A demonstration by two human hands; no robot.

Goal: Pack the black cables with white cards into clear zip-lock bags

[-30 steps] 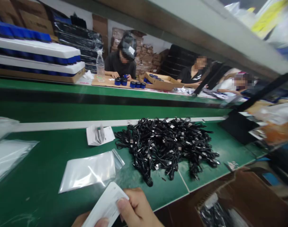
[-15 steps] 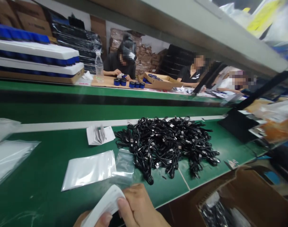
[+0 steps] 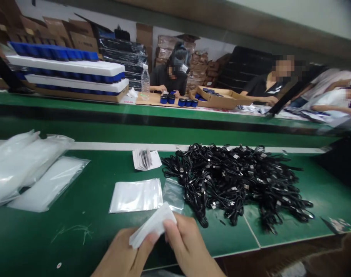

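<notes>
Paper sheet (image 3: 152, 227), folded and white, grasped between left hand (image 3: 126, 254) and right hand (image 3: 187, 246), zip bags (image 3: 173, 194) just above at centre, tangled black cables (image 3: 233, 181) right of centre, green workbench (image 3: 62, 234) below.

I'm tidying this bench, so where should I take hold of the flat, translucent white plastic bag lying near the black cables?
Pinch the white bag at its near left corner, coming from your side with your left hand: it lies flat on the green bench, that corner is free, and its right edge meets a clear plastic bag.
</notes>
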